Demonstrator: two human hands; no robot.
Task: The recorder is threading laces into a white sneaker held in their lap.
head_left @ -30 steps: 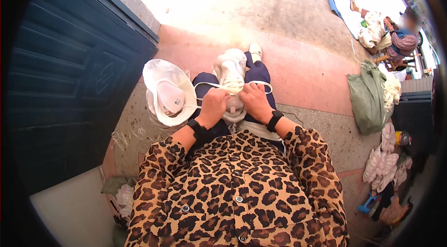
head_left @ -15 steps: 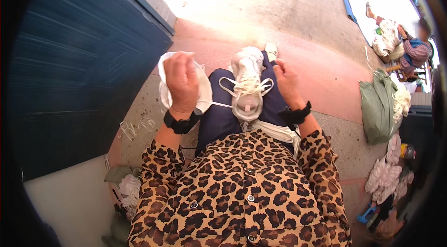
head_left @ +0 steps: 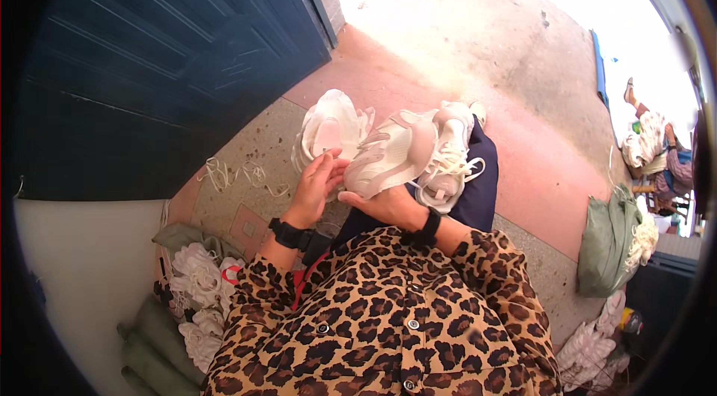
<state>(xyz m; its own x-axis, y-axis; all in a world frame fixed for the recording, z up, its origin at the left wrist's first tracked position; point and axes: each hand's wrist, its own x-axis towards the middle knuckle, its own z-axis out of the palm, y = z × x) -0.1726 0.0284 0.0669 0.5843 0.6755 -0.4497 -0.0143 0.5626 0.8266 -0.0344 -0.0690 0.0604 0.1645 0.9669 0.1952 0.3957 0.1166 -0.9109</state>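
Observation:
My right hand (head_left: pixel 386 206) reaches across my lap and grips a flat white and pale pink shoe upper (head_left: pixel 392 151) by its lower edge. Beside it, my left hand (head_left: pixel 317 188) has its fingers stretched out near the upper's left edge; whether they touch it I cannot tell. A white shoe (head_left: pixel 450 144) with loosely looped laces rests toe away from me on my right leg, partly covered by the held upper. Several more white uppers (head_left: pixel 329 118) are stacked just beyond my left hand.
A dark blue door (head_left: pixel 187 60) stands at the left. Cut white laces (head_left: pixel 254 172) lie on the floor. Shoe uppers (head_left: pixel 198 276) fill a green sack at lower left. Another green sack (head_left: pixel 606 243) with laces stands at right, and a seated person (head_left: pixel 676 168) is beyond.
My view has turned left. Both hands have come down and together; the right one now holds an upper. The lace end that stretched toward my raised left hand is gone from there.

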